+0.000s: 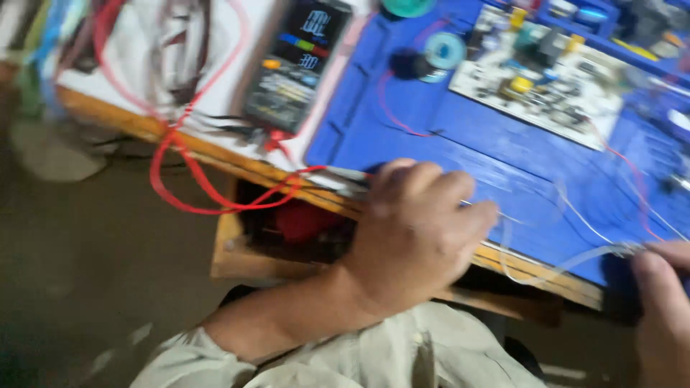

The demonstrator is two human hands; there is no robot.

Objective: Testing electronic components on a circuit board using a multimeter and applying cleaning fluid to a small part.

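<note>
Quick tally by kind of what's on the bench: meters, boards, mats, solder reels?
Black handheld multimeter with lit display: 1
White populated circuit board: 1
Blue rubber work mat: 1
Round pale solder reel: 1
Red test lead loop: 1
Total: 5

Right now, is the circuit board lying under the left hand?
No, the circuit board lies at the far side of the blue mat, well apart from the left hand at the mat's near edge.
</note>
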